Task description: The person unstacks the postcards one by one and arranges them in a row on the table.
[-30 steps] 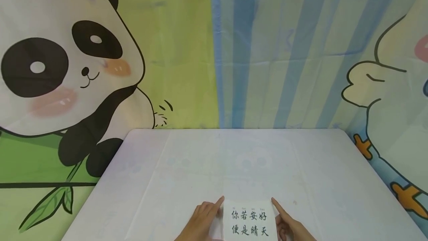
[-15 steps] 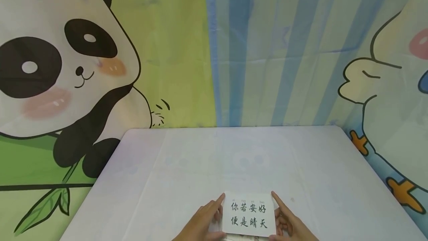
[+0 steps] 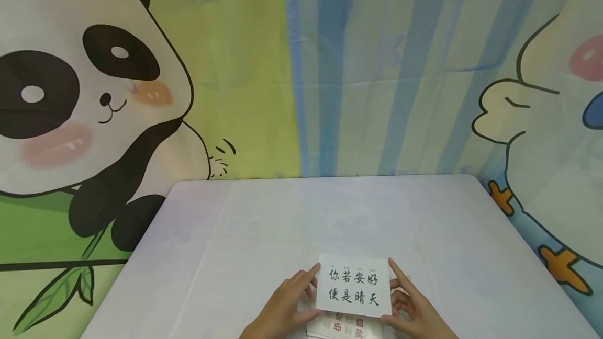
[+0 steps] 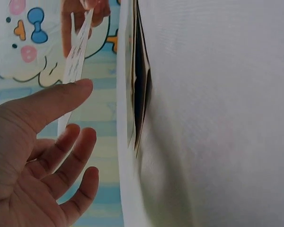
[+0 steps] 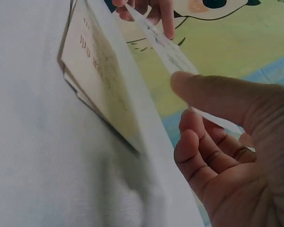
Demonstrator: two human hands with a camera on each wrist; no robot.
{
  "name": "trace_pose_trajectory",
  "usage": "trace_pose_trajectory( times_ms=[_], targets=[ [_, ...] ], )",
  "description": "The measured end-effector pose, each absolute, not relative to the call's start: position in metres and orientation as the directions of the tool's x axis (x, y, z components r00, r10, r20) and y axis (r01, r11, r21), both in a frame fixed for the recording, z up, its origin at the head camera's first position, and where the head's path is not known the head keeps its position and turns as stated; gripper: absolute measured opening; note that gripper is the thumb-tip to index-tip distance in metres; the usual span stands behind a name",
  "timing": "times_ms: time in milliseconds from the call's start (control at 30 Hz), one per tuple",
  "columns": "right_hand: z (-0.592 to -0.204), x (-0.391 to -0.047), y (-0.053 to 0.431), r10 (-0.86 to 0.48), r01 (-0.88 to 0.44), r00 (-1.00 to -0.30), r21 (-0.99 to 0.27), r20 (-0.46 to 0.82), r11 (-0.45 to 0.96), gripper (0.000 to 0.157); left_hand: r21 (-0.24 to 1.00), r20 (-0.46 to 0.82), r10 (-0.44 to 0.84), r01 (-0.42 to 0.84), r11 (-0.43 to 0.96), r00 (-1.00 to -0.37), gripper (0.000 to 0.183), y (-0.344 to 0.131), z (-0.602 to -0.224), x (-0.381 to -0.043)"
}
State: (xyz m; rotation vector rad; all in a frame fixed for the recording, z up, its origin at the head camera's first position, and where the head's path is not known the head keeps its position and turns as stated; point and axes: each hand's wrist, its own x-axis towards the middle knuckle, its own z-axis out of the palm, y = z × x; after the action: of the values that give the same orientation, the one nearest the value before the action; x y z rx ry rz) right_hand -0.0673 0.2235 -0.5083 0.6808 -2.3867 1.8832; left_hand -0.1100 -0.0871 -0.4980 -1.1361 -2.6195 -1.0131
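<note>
A white card [image 3: 354, 285] with two rows of black Chinese characters is held up off the table by both hands. My left hand [image 3: 288, 303] grips its left edge between thumb and index finger, and my right hand [image 3: 413, 305] grips its right edge the same way. Below it on the table lies a small stack of cards [image 3: 346, 327], printed with red and grey characters and partly covered in the head view. The left wrist view shows the raised card [image 4: 75, 59] nearly edge-on, apart from the stack [image 4: 138, 80]. In the right wrist view the stack's printed face [image 5: 97, 61] shows.
A white-covered table [image 3: 264, 234] spreads out beyond the hands to its far edge. Behind it hangs a cloth backdrop [image 3: 245, 67] with a large cartoon panda on the left and a white cartoon animal on the right.
Both hands have lifted the white card upward and away from the person, uncovering part of the card stack beneath. The head view has shifted slightly.
</note>
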Motion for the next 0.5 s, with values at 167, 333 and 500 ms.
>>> trace_pose_trajectory(
  times_ms=[167, 333, 500],
  targets=[
    [-0.504, -0.067, 0.227, -0.289, -0.428, -0.886, -0.88, 0.363, 0.207, 0.094, 0.533, 0.344, 0.608, 0.682, 0.5, -0.715, 0.086, -0.082, -0.499, -0.111],
    [-0.507, -0.069, 0.228, -0.252, -0.46, -0.88, -0.856, 0.403, 0.236, 0.085, 0.56, 0.337, 0.575, 0.649, 0.514, -0.746, 0.085, -0.078, -0.498, -0.112],
    [-0.509, -0.074, 0.228, -0.235, -0.502, -0.861, -0.826, 0.451, 0.254, 0.084, 0.566, 0.319, 0.558, 0.626, 0.536, -0.766, 0.086, -0.076, -0.494, -0.117]
  ],
)
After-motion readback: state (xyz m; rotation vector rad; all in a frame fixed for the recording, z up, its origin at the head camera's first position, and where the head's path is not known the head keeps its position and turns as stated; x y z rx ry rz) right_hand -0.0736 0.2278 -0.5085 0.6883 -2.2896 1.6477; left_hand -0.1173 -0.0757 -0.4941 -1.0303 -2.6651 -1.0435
